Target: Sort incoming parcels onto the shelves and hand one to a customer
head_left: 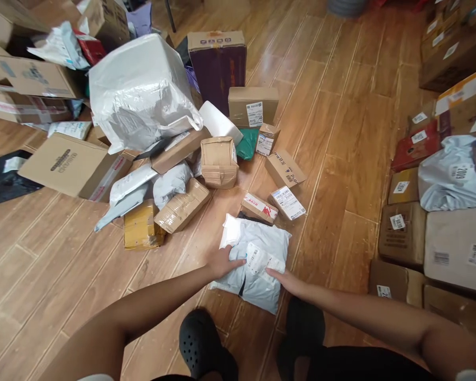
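A pale grey plastic mailer bag [257,290] with a white printed shipping label [262,260] is in front of my shoes. My left hand [222,263] grips its left side, the thumb stretched across the top toward the label. On the right edge my right hand [286,280] holds the same bag, its thumb beside the label and its other fingers mostly hidden. A black strip shows near the bag's lower edge. Whether the bag rests on the floor or is slightly raised, I cannot tell. Just beyond it lie a small carton with red-and-white tape [259,208] and a white labelled box [287,202].
A heap of parcels spreads ahead and left, with a large white wrapped package [138,90], a brown carton [63,159] and a purple box [218,69]. Along the right stand stacked parcels with number labels, including a large pale box [456,238]. The floor [333,159] is wooden.
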{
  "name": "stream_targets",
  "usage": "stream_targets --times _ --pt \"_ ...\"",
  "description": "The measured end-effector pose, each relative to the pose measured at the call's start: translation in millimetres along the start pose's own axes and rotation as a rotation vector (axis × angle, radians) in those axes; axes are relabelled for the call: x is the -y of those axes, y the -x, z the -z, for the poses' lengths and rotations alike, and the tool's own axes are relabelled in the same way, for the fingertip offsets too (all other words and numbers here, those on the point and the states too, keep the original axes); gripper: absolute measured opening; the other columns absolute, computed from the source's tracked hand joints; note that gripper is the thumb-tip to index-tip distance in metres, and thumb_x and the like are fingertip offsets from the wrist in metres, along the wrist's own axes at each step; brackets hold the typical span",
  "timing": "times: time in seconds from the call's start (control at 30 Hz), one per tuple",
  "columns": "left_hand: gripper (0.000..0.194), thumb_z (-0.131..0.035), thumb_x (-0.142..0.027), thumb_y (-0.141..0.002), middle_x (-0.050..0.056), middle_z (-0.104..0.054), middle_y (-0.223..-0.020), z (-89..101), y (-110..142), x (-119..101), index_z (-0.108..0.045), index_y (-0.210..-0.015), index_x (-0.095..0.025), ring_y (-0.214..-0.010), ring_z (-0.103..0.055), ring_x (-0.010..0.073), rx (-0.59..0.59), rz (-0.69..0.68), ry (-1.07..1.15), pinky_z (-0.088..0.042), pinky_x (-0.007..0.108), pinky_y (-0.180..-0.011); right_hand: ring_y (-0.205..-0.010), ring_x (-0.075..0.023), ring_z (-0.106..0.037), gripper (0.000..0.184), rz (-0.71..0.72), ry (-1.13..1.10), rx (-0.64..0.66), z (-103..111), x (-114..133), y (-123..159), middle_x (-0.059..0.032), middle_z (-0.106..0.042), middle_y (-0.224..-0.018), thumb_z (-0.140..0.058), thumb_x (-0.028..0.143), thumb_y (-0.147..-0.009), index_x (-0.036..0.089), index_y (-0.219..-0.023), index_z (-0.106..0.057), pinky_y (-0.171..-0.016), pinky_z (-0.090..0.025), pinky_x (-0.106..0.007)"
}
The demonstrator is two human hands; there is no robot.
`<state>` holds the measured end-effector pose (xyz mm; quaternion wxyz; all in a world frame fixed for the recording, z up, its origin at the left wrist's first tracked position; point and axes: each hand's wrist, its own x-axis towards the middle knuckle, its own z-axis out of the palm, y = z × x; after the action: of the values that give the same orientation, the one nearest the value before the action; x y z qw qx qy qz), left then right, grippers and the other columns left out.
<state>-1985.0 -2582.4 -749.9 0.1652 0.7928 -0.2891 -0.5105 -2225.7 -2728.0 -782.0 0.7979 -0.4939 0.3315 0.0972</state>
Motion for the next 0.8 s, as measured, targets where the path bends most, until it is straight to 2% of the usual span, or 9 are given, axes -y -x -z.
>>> stream_targets --times 0.13,0.23,0.3,0.4,0.47,0.53,0.63,0.7,0.8 --pt "0.040 -0.058 -0.052 -0.086 0.015 -0.062 -0.118 11.3 5.3 10.7 -0.062 -0.108 -0.019 -0.111 -0.059 0.0292 -0.083 -0.473 -0.167 -0.047 0.041 -0.098 -0.094 -0.0266 -0.068 0.056 -0.058 0.315 0.091 15.6 16.5 -9.8 -0.0048 -0.074 -0.080 -0.058 0.076 -0.076 0.022 -0.083 -0.071 -0.098 -0.050 -0.049" --pt "0.037 -0.057 -0.038 -0.087 0.019 -0.054 -0.125 19.8 15.8 14.9 -0.056 -0.117 -0.016 -0.122 -0.051 0.0305 -0.435 -0.604 -0.227 -0.043 0.050 -0.105 -0.058 -0.0239 -0.061 0.066 -0.271 0.798 -0.012 23.4 44.3 -1.2 -0.0059 -0.059 -0.051 -0.042 0.080 -0.082 0.023 -0.053 -0.057 -0.067 -0.052 -0.043" --pt "0.041 -0.058 -0.032 -0.086 0.018 -0.053 -0.129 19.8 19.6 7.1 -0.055 -0.125 -0.019 -0.131 -0.044 0.0332 -0.550 -0.740 -0.320 -0.033 0.059 -0.112 -0.060 -0.0234 -0.060 0.060 -0.063 1.080 -0.167 23.0 65.3 6.2 -0.0079 -0.061 -0.058 -0.043 0.072 -0.087 0.022 -0.059 -0.058 -0.065 -0.049 -0.040" --pt "0.056 -0.063 -0.042 -0.084 0.013 -0.043 -0.150 7.2 10.9 -13.8 -0.051 -0.138 -0.034 -0.147 -0.019 0.0439 -0.397 -0.973 -0.515 -0.009 0.075 -0.113 -0.094 -0.0286 -0.063 0.037 0.538 1.241 -0.256 15.5 86.4 4.8 -0.0128 -0.070 -0.097 -0.053 0.053 -0.090 0.021 -0.099 -0.069 -0.088 -0.047 -0.045" --pt "0.080 -0.069 -0.058 -0.074 0.014 -0.024 -0.162 -1.9 -6.5 -26.4 -0.042 -0.146 -0.036 -0.147 -0.005 0.0533 -0.270 -0.941 -0.564 -0.004 0.082 -0.107 -0.125 -0.0356 -0.050 0.050 0.774 1.322 -0.171 11.1 88.6 -9.5 -0.0157 -0.061 -0.132 -0.058 0.051 -0.087 0.023 -0.129 -0.061 -0.107 -0.035 -0.055" --pt "0.101 -0.072 -0.069 -0.064 0.021 -0.016 -0.163 1.6 -29.8 -35.3 -0.037 -0.151 -0.030 -0.145 -0.008 0.0579 -0.131 -0.834 -0.551 -0.008 0.084 -0.104 -0.142 -0.0414 -0.032 0.073 0.824 1.424 -0.067 11.5 82.9 -32.2 -0.0161 -0.042 -0.153 -0.060 0.059 -0.084 0.024 -0.146 -0.045 -0.114 -0.020 -0.064" --pt "0.072 -0.062 -0.060 -0.079 0.017 -0.038 -0.156 48.7 -61.3 -41.1 -0.051 -0.142 -0.028 -0.141 -0.034 0.0450 -0.032 -0.809 -0.483 -0.027 0.068 -0.110 -0.144 -0.0449 -0.024 0.090 0.737 1.548 -0.012 20.6 70.6 -65.8 -0.0194 -0.032 -0.158 -0.053 0.070 -0.083 0.018 -0.154 -0.032 -0.112 -0.020 -0.067" --pt "0.047 -0.054 -0.042 -0.088 0.012 -0.050 -0.148 101.9 -71.3 -37.3 -0.059 -0.133 -0.028 -0.138 -0.043 0.0324 -0.340 -0.799 -0.411 -0.032 0.053 -0.114 -0.144 -0.0439 -0.025 0.092 0.708 1.608 -0.014 26.6 66.0 -78.1 -0.0185 -0.031 -0.159 -0.049 0.074 -0.083 0.018 -0.155 -0.030 -0.112 -0.023 -0.065" --pt "0.066 -0.065 -0.029 -0.079 0.018 -0.041 -0.152 179.2 -69.8 -13.9 -0.049 -0.142 -0.018 -0.142 -0.033 0.0353 -1.039 -0.332 -0.338 -0.024 0.054 -0.118 -0.145 -0.0427 -0.024 0.091 0.739 1.675 -0.048 27.5 63.5 -79.0 -0.0155 -0.029 -0.160 -0.048 0.075 -0.083 0.021 -0.155 -0.030 -0.113 -0.024 -0.063"
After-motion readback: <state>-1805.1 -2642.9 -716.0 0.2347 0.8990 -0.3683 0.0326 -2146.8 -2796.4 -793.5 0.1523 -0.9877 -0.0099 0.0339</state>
